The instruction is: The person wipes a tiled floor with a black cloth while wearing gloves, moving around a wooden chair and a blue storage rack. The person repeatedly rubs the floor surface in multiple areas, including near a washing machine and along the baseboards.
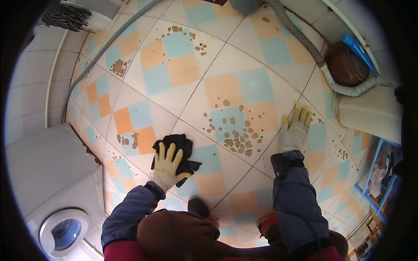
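My left hand [168, 164], in a pale glove with yellow fingers, lies spread on top of a crumpled black cloth [179, 146] and presses it to the tiled floor [156, 111]. The fingers are apart on the cloth rather than closed around it. My right hand [295, 129], gloved alike, rests flat on the floor at the right and holds nothing. Between the hands, brown worn-looking spots [241, 143] mark the orange, blue and white tiles. More such spots show farther ahead and at the left.
A white washing machine [52, 169] stands at the left. A grey hose [107, 49] runs along the left wall. At the upper right are a corrugated hose [300, 36], a brown round vessel [346, 65] and a blue tube [359, 52]. A blue shelf rack [375, 163] stands at right.
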`<state>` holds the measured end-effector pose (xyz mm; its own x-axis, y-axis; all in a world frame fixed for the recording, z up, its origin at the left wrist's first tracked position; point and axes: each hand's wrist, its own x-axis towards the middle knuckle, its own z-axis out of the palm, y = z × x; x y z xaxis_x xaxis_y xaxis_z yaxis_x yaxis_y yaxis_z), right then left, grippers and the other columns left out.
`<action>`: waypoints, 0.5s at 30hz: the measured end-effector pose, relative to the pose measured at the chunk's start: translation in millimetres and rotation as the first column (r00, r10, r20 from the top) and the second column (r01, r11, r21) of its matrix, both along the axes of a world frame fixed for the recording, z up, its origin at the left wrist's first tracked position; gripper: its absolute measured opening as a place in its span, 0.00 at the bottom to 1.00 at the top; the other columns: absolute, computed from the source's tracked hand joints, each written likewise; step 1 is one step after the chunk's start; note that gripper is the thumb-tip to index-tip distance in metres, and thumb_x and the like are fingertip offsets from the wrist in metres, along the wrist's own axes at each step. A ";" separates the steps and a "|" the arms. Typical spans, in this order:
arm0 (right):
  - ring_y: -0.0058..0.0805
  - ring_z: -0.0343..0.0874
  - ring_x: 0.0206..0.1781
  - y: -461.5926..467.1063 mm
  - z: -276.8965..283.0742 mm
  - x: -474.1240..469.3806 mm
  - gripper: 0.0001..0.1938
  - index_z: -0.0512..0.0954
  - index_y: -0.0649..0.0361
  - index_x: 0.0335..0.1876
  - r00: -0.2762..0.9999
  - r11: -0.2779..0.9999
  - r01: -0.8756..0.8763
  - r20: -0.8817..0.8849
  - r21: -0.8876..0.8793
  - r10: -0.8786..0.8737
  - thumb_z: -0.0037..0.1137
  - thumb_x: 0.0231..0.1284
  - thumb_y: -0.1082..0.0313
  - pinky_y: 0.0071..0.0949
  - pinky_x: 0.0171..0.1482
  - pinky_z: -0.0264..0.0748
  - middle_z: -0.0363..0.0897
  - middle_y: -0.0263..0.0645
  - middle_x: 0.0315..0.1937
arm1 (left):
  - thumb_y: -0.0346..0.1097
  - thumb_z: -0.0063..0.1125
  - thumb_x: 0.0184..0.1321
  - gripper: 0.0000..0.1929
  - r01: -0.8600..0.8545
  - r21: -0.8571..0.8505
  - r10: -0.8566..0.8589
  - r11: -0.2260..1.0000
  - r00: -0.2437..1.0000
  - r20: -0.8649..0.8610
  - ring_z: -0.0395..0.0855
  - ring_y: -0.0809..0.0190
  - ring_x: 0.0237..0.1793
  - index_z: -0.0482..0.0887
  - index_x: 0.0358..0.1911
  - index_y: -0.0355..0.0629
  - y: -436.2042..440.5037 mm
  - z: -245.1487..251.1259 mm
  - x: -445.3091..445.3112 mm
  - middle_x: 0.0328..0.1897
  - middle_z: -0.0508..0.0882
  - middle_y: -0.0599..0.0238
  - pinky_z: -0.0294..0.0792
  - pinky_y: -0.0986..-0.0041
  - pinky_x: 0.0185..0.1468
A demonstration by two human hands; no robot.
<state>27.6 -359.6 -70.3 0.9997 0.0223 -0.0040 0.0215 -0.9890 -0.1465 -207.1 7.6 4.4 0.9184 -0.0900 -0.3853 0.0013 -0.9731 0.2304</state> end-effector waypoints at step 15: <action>0.63 0.38 0.83 -17.4 -5.3 14.2 0.39 0.46 0.52 0.83 0.970 0.985 -0.169 -0.183 -0.029 0.160 0.45 0.74 0.46 0.50 0.82 0.38 0.40 0.60 0.82 | 0.60 0.79 0.34 0.55 -0.203 0.091 0.210 0.975 0.974 -0.082 0.50 0.25 0.76 0.69 0.73 0.52 -8.8 -23.9 -7.9 0.79 0.61 0.49 0.53 0.27 0.71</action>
